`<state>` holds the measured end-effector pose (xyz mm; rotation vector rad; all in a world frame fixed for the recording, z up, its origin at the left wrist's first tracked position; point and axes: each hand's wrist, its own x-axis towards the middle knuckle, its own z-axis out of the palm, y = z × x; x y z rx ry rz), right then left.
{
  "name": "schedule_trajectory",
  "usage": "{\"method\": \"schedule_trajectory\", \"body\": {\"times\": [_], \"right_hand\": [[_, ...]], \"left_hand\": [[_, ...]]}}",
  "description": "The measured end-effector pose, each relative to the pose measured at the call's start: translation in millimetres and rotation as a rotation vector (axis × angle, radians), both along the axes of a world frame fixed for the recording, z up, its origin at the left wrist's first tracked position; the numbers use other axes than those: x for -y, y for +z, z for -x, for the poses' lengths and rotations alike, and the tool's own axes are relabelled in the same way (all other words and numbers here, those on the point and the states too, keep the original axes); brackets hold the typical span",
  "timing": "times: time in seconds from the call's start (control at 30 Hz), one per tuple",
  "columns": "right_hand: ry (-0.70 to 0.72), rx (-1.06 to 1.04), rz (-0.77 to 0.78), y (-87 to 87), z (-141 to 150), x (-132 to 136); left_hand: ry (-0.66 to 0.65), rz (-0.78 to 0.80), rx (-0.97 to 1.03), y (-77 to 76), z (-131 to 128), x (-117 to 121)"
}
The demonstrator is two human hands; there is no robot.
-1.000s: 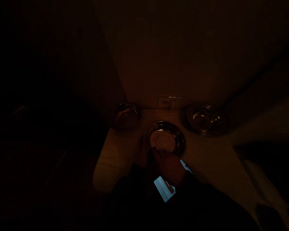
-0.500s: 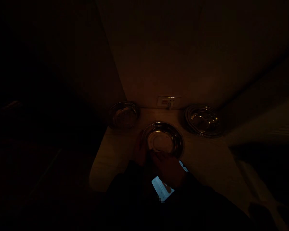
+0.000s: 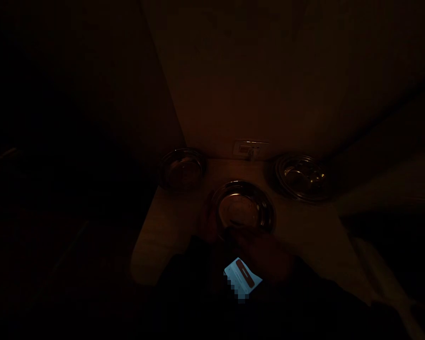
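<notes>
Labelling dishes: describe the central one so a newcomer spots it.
Find the wooden table. The shiny round dish sits centrally, nearer the camera than the left dish and right stack. Only it has the left hand and right hand at its rim.

So the dish [image 3: 239,211] was round, shiny metal, kinda coppery in the gloom, with a flat middle and a raised wall that caught a few glints. It sat flat, open side up, just right of the left fingers [image 3: 209,221] and just beyond the right fingers [image 3: 246,234], which hid part of its near rim. Honestly too dark to see how they gripped it.
</notes>
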<state>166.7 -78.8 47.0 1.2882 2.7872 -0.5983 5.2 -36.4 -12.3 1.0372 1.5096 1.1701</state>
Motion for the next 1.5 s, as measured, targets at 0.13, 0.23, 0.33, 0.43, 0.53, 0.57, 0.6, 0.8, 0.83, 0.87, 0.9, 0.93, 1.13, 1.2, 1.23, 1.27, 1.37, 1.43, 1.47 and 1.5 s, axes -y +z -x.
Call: {"method": "schedule_trajectory", "body": {"times": [0.13,0.23,0.33,0.43,0.53,0.57,0.6,0.8,0.83,0.87,0.9,0.93,1.13,1.2,1.23,1.27,1.37,1.43,1.47,1.5], "right_hand": [[-0.009,-0.08,0.039,-6.6,8,-3],[-0.001,-0.133,0.129,-3.2,11,-12],[-0.022,-0.17,0.204,2.6,16,-23],[-0.016,-0.145,0.21,4.4,22,-34],[-0.022,-0.027,0.144,0.6,31,-45],[-0.038,0.006,0.118,-1.3,34,-49],[-0.055,0.03,0.097,-3.4,37,-53],[-0.14,0.135,0.0,-10.7,37,-77],[-0.164,0.155,-0.009,-10.8,33,-80],[-0.19,0.175,-0.018,-10.5,28,-84],[-0.214,0.193,-0.025,-10.1,22,-87],[-0.236,0.208,-0.031,-9.6,17,-89],[-0.229,0.179,-0.045,-10.4,24,-85],[-0.171,0.133,-0.04,-12.4,35,-79],[-0.139,0.112,-0.035,-13.2,38,-76],[-0.105,0.093,-0.026,-13.5,40,-72],[0.006,0.053,0.016,-12.1,30,-59],[0.088,0.015,0.072,-10.1,17,-51],[0.124,-0.014,0.103,-9.6,11,-49],[0.148,-0.044,0.125,-9.7,6,-47]], "left_hand": [[-0.03,0.004,0.036,1.3,0,0],[-0.038,0.002,0.006,3.7,1,1],[-0.005,0.002,-0.053,4.2,2,1],[0.021,0.03,-0.089,3.6,3,0],[0.031,0.081,-0.108,4.1,3,-4],[0.037,0.092,-0.111,4.1,4,-5],[0.039,0.095,-0.112,3.9,4,-5],[0.009,-0.015,-0.096,-0.1,6,-5],[0.015,-0.022,-0.09,-0.1,5,-4],[0.025,-0.024,-0.082,0.1,4,-4],[0.033,-0.022,-0.074,0.6,4,-4],[0.033,-0.018,-0.068,1.2,3,-4],[0.051,0.024,-0.115,4.1,2,-5],[0.059,0.02,-0.114,5.0,2,-5],[0.064,0.021,-0.11,5.5,2,-4],[0.072,0.026,-0.108,5.9,1,-4],[0.103,0.028,-0.1,5.7,-3,-3],[0.126,0.034,-0.098,4.4,-7,-3],[0.14,0.037,-0.092,3.6,-9,-3],[0.152,0.044,-0.083,2.9,-10,-2]]}}
